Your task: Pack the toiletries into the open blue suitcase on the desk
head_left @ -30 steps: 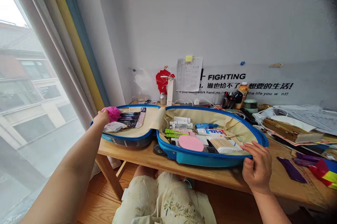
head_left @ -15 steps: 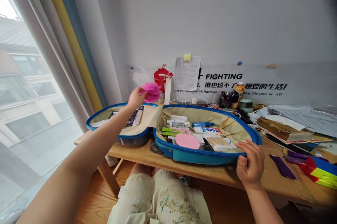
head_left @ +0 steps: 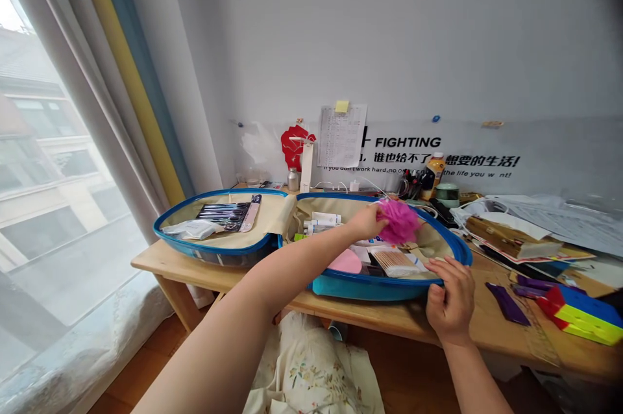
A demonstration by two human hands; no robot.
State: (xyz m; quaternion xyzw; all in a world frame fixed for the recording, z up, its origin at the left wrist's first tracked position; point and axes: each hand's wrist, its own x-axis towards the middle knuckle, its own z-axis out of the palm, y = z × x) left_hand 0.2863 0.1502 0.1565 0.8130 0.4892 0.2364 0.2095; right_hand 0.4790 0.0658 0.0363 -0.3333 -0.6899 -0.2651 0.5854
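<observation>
My left hand [head_left: 367,222] pinches a bright pink mesh bath puff [head_left: 400,222] above the right half of an open blue suitcase [head_left: 379,291]. At that half's near right corner, my right hand [head_left: 453,300] grips the rim, fingers over the edge and thumb outside. Below the puff lie a pack of cotton swabs [head_left: 395,261], a pink oval item [head_left: 345,262] and white tubes [head_left: 325,218]. My left arm hides part of these contents. The left half of the suitcase holds a pack of makeup brushes [head_left: 226,215] and a white packet [head_left: 195,229].
The suitcase lies on a wooden desk [head_left: 141,263] against the wall. To its right are a brown box [head_left: 501,239], papers [head_left: 549,216], a purple packet [head_left: 507,304] and a coloured cube [head_left: 584,313]. A bottle [head_left: 433,175] and a green-lidded jar [head_left: 446,193] stand behind.
My left hand has carried the bath puff rightward and down, from behind the suitcase's middle to over its right half. The right hand stays at the rim. The view has shifted slightly.
</observation>
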